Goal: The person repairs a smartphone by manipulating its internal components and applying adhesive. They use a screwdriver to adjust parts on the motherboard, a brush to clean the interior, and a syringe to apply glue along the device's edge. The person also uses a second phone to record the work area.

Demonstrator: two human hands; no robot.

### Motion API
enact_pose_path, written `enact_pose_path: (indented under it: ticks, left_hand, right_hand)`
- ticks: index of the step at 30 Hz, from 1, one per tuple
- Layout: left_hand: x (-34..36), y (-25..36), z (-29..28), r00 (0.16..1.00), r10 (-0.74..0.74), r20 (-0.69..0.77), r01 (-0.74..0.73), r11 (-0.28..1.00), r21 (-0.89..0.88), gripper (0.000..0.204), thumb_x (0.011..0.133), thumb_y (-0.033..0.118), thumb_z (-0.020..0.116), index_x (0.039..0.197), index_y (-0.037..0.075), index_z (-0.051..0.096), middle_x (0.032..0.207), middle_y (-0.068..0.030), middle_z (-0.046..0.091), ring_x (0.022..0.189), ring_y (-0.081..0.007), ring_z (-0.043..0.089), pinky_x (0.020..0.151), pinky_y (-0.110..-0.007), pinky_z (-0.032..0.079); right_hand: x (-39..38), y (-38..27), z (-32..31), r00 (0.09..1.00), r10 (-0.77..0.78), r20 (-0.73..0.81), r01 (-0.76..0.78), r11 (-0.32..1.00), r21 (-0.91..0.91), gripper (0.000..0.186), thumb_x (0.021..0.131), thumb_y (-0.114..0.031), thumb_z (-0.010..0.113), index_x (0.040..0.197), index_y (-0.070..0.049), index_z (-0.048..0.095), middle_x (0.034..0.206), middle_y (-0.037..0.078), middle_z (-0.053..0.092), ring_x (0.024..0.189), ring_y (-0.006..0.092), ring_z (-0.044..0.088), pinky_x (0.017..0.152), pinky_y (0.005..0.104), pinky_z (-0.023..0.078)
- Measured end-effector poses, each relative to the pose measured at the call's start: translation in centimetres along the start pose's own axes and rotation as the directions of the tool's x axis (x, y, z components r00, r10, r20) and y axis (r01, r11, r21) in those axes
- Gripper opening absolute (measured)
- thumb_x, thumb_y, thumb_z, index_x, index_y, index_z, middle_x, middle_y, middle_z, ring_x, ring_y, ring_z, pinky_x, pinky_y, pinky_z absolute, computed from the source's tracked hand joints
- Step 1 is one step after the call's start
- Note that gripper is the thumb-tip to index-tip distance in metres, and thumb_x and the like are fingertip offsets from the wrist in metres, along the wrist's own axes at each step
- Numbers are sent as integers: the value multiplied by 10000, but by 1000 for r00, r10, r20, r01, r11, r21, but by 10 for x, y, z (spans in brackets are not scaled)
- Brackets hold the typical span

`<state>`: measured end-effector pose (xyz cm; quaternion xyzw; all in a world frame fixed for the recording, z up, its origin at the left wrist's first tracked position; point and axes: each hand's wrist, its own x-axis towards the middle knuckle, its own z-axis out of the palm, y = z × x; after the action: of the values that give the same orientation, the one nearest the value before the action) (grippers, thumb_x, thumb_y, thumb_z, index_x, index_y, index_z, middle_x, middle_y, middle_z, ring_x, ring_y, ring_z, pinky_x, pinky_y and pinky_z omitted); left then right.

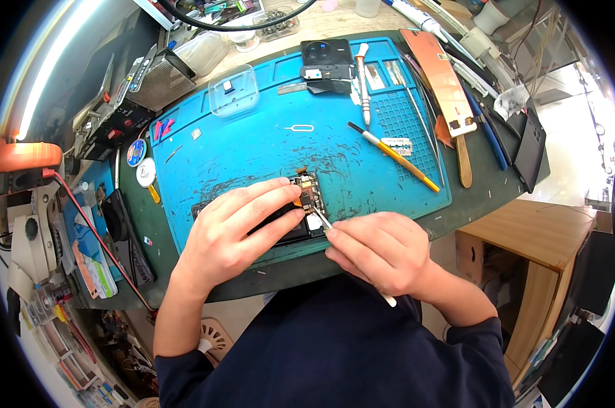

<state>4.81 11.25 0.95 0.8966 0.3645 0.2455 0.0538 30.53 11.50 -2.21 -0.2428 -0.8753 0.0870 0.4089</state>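
Observation:
An opened smartphone [295, 233] lies on the blue work mat near its front edge, its circuit board [310, 190] exposed at the right end. My left hand [236, 228] reaches over the phone and holds it, fingertips on the edge of the board; the hand hides much of the phone. In my right hand [382, 251] is a slim metal tool [323, 218], whose thin tip touches the board near a white-silver part. Its pale rear end sticks out below the palm. Whether it is tweezers or a pry tool I cannot tell.
On the blue mat [239, 149] lie a SIM pin [299, 128], a yellow-handled knife [396, 158], a screwdriver [363, 88], a razor blade [397, 146] and a clear tray [233, 93]. A black phone cover [326, 53] is at the back. A red cable [96, 231] runs along the left.

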Motion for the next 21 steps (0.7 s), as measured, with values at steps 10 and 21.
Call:
enact_pose_path:
  ticks: [10,21]
  left_hand:
    - [-2,-1,0,1000,-18,-5,17,1000,-18,262,731,60,741,990,62,776,1203,-105,715,1087,-264,708,864,-357,595]
    - [-2,0,-1,999,-52,-13,52,997,-55,256,741,40,769,997,50,768,1190,-113,712,1066,-266,709,854,-370,593]
  right_hand:
    - [1,-4,4,996,-84,9,85,990,-112,190,860,-97,755,986,39,716,931,101,708,785,201,709,703,302,596]
    - [-1,-3,-7,959,272,-77,-267,962,63,247,781,30,787,1015,6,713,924,104,738,758,227,720,643,305,574]
